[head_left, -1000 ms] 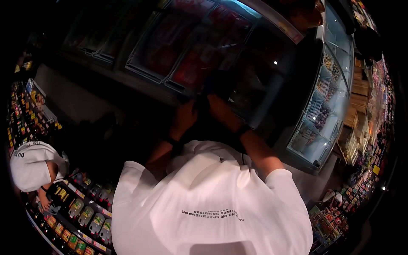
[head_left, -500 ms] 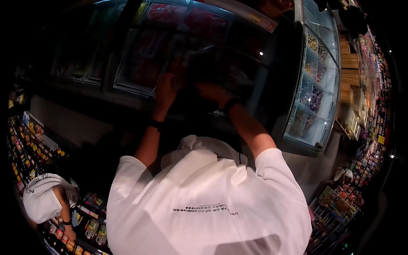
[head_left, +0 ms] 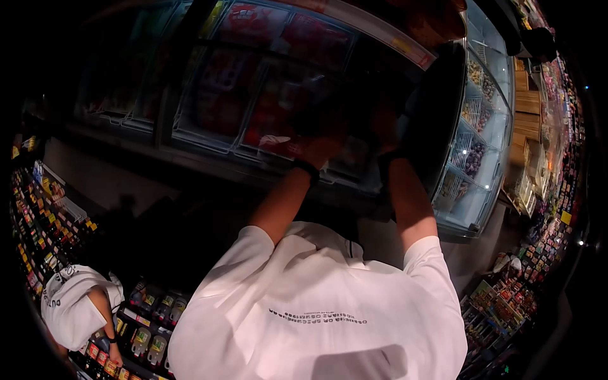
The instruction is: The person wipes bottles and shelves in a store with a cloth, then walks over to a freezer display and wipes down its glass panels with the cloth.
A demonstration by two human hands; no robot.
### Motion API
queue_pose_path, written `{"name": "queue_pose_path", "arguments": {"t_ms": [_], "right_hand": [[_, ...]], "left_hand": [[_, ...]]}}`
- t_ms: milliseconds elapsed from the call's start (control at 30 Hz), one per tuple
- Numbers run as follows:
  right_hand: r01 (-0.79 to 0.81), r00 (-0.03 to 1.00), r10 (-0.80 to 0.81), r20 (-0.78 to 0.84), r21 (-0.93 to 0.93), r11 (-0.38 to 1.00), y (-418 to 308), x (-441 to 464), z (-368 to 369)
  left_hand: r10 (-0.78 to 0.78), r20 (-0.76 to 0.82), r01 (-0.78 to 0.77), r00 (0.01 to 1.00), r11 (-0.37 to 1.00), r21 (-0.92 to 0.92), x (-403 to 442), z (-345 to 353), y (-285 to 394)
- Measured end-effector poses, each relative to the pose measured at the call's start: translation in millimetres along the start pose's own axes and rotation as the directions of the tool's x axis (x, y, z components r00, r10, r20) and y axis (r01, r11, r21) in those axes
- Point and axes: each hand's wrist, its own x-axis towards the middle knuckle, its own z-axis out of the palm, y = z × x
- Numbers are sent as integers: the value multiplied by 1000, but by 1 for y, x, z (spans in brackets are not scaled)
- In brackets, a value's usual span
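Note:
Both my arms reach forward into a dark chest freezer [head_left: 158, 152]. My left hand [head_left: 324, 145] is over the freezer's near part, beside a compartment with red packages [head_left: 269, 130]. A little further right, my right hand [head_left: 384, 130] is in deep shadow. The fingers of both hands are lost in the dark, so whether they grip anything cannot be seen. A dark shape lies around and beyond the hands, too dim to name. Behind it are more red packages [head_left: 253, 22], parted by white wire dividers [head_left: 206, 140].
On the right stands a lit glass-topped freezer [head_left: 472, 209] with wire baskets of bagged goods [head_left: 472, 155]. Wooden crates [head_left: 527, 104] and packed shelves lie beyond. At lower left, another person in a white shirt [head_left: 79, 307] reaches toward shelved goods [head_left: 142, 342].
Both my hands have moved right, the left one clearly away from the wire divider. My view has shifted slightly. The other person's arm remains low at the shelf.

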Motion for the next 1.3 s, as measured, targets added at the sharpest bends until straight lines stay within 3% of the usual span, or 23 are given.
{"name": "queue_pose_path", "arguments": {"t_ms": [67, 133, 200, 300, 367, 400, 433, 467, 533, 600, 633, 667, 700, 733, 767, 800, 900, 933, 1000, 1067, 1133, 1233, 1300], "right_hand": [[41, 995, -40, -96, 9, 999, -9, 11, 2], [43, 971, -14, 238, -118, 992, -73, 40, -15], [455, 889, -401, 221, -521, 722, -113, 62, 41], [641, 760, -612, 219, -404, 652, -174, 71, 18], [694, 715, -604, 353, -244, 678, -240, 73, 25], [708, 682, -605, 412, -160, 688, -265, 79, 40], [580, 789, -560, 252, -10, 814, -275, 85, 62], [443, 881, -463, 101, 173, 880, -284, 93, 85], [412, 890, -435, 134, 171, 895, -316, 107, 95], [368, 897, -399, 189, 180, 912, -315, 98, 104], [383, 907, -410, 95, 217, 898, -308, 98, 104], [396, 912, -409, -2, 253, 883, -302, 99, 103], [388, 917, -399, -12, 259, 884, -287, 97, 96], [325, 943, -331, -28, 281, 903, -266, 90, 86], [255, 966, -252, -50, 306, 917, -245, 84, 76], [183, 983, -166, -77, 342, 922, -228, 83, 68], [263, 959, -282, -33, -270, 926, -181, 76, 91], [250, 962, -270, -38, -272, 929, -159, 70, 87], [64, 992, -40, -120, 207, 976, -119, 61, 71], [-133, 978, 141, -156, 64, 989, -84, 26, 55], [-172, 949, 221, -224, 219, 960, -49, -18, 26], [-310, 937, 328, -119, 150, 939, -12, -78, -21], [-385, 923, 384, 21, 65, 921, 2, -123, -45]], "left_hand": [[-24, 43, 22, 999, 999, 45, 7, -14, -12], [52, -144, -20, 988, 976, 215, 8, -36, -41], [-14, -142, 51, 990, 964, 262, 17, -50, -89], [-176, -192, 218, 965, 949, 230, -16, -143, -141], [-184, -412, 313, 892, 910, 271, -45, -110, -224], [-351, -219, 414, 910, 785, 461, -51, -135, -241], [-536, -48, 436, 843, 627, 646, -62, -163, -253], [-422, -73, 375, 904, 697, 611, -86, -176, -305], [-306, -95, 303, 947, 759, 577, -89, -188, -353], [-547, 24, 503, 837, 785, 362, -74, -213, -348], [-548, 26, 503, 836, 785, 362, -63, -207, -353], [-547, 43, 540, 836, 834, 115, -52, -203, -359], [-539, 58, 542, 840, 830, -131, -36, -204, -355], [-539, 58, 542, 840, 830, -130, -23, -187, -344], [-428, -110, 442, 897, 862, 249, 5, -168, -313], [-245, -215, 326, 945, 722, 610, 28, -160, -293], [7, -124, 82, 992, 712, 698, 89, -95, -295], [8, -96, 58, 995, 751, 658, 119, -74, -235], [347, -299, 19, 889, 625, 781, 147, -58, -150], [124, -132, -52, 983, 890, 452, 171, -18, -107], [112, 32, -116, 993, 942, 314, 174, -1, -41], [290, -232, -203, 928, 920, 335, 145, 36, 37], [252, 47, -253, 967, 966, 42, 132, 64, 75]]}}
